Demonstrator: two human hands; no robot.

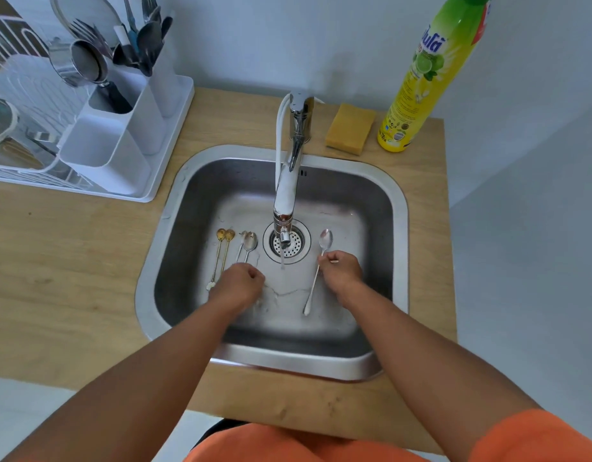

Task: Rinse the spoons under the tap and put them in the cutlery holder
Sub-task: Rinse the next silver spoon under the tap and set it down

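Note:
Several spoons lie on the floor of the steel sink (399,208). Two gold spoons (221,251) rest at the left, untouched. Beside them are two short silver spoons (248,243); their handles run under my left hand (238,283), which is closed over them. My right hand (341,271) pinches the handle of a long silver spoon (325,240) right of the drain, and its lower end sticks out below my fingers. A thin stream of water runs from the tap (286,191) between my hands. The white cutlery holder (108,155) stands at the back left.
The holder's rear compartments hold forks, spoons and a strainer (84,63), and it sits on a white dish rack (18,105). A yellow sponge (349,128) and a dish soap bottle (421,85) stand behind the sink on the wooden counter (71,261).

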